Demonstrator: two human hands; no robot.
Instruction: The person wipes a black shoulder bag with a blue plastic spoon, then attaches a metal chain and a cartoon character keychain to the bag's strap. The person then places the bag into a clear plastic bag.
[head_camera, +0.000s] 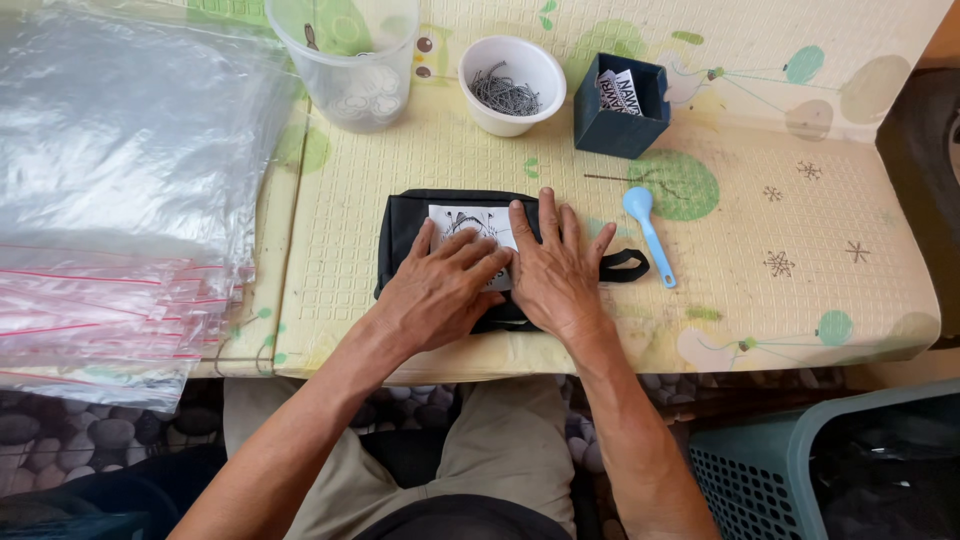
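A folded black fabric bag (408, 222) with a white printed patch lies flat on the pale yellow padded mat (780, 300) near its front edge. My left hand (440, 290) presses flat on the bag's left and middle part, fingers spread. My right hand (555, 270) lies flat beside it on the bag's right part, fingertips on the patch. The two hands touch at the middle. A black strap loop (626, 264) sticks out to the right of my right hand.
A light blue plastic spoon (648, 232) lies right of the bag. Behind stand a clear plastic cup (345, 55), a white bowl (512, 85) of metal pins and a dark blue box (620, 105) of tags. Clear zip bags (110, 240) pile at left. A teal basket (800, 470) sits lower right.
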